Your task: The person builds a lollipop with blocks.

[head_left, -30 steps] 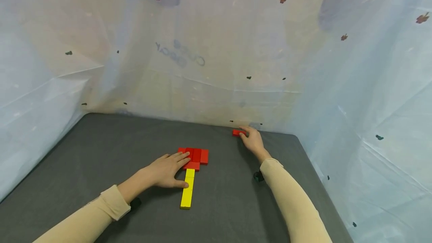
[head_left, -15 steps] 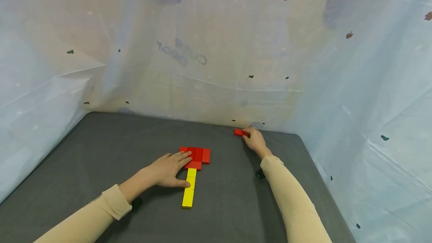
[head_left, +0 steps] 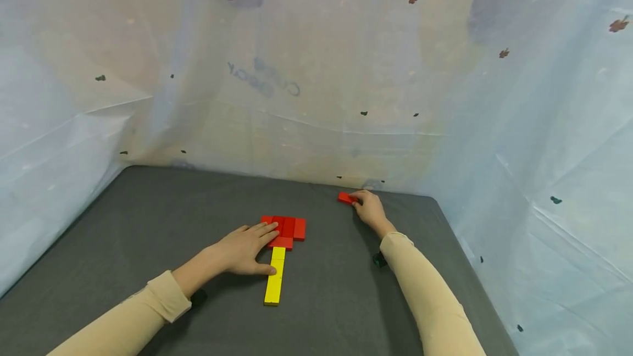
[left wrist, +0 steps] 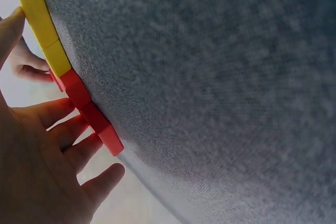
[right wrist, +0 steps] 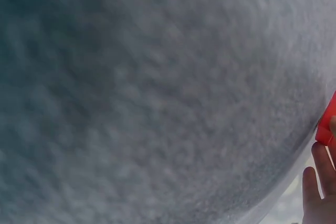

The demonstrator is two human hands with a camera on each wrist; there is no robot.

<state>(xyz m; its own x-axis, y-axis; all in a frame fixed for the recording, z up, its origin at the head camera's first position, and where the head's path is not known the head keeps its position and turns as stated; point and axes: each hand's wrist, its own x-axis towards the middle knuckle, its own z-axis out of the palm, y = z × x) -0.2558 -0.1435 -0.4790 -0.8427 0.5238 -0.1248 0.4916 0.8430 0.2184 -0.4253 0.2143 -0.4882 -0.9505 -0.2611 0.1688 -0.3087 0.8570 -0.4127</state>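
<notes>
My left hand lies with fairly straight, spread fingers over several red blocks set side by side, its thumb touching a row of yellow blocks that runs toward me from them. In the left wrist view the fingertips touch the edge of the red blocks and the thumb meets the yellow blocks. Farther back on the right, my right hand pinches a red block between thumb and fingers. The right wrist view catches only part of that block at its right edge.
A dark grey cloth-covered table carries everything. Translucent plastic sheeting with small leaf-like marks hangs behind it and along the sides. The right hand is close to the table's back edge.
The right hand has drawn its red block slightly toward me, away from the back edge, and the block is now tilted. The left hand and the joined blocks stay in place.
</notes>
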